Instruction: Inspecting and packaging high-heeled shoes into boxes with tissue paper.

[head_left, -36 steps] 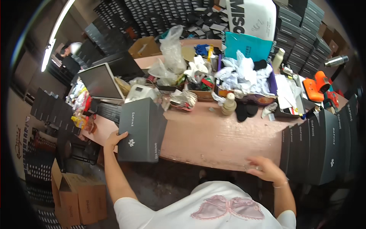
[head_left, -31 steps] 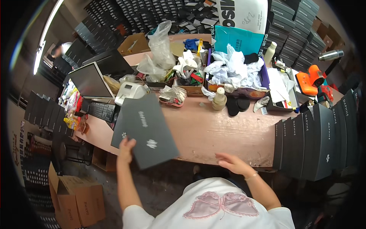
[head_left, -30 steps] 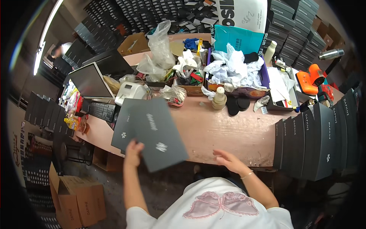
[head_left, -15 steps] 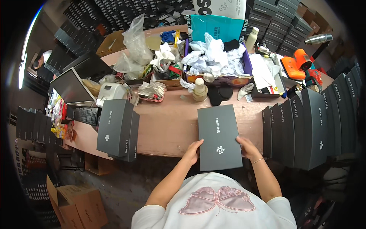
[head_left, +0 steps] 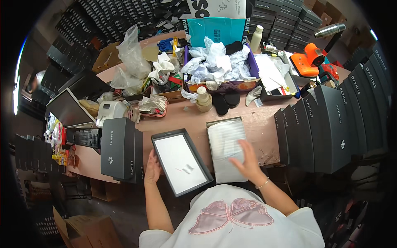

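The dark shoebox, shut half a second earlier, now lay open in two parts on the pink table (head_left: pixel 173 120): the left hand (head_left: pixel 152 168) gripped the upturned lid (head_left: pixel 181 160) by its edge, while the right hand (head_left: pixel 247 159), fingers spread, rested flat on the tissue-lined base (head_left: pixel 225 142) beside it

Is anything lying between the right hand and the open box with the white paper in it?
Nothing visible: the right hand is already over the open box, on its white paper. The lid lies beside it, held by the left hand.
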### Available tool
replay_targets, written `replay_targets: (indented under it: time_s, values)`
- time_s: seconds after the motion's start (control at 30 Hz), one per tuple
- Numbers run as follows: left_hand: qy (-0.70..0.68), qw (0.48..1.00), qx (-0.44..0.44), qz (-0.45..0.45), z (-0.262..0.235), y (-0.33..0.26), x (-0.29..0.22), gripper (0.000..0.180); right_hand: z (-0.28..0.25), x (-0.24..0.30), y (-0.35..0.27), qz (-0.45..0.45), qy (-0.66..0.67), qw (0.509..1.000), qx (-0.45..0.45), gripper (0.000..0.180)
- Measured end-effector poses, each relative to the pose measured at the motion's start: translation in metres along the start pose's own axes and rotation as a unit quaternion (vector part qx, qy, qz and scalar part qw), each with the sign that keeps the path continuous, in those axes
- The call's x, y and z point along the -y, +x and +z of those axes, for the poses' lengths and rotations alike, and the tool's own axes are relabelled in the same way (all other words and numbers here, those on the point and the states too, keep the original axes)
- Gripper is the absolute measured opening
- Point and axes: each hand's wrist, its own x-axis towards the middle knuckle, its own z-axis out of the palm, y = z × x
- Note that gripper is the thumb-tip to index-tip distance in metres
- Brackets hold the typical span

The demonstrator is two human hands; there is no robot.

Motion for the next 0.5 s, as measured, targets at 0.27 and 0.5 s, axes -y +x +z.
replay_targets:
  time_s: [0.27, 0.5]
  values:
    - [0.366, 0.901, -0.075, 0.222, 0.067, 0.024, 0.002, 0.042, -0.005, -0.046, -0.013, 0.277, 0.053, 0.916, 0.286, 0.033]
    - [0.264, 0.808, 0.525, 0.049, 0.208, -0.095, 0.054, 0.032, 0.102, 0.018, 0.013, -0.107, 0.259, 0.872, 0.401, 0.025]
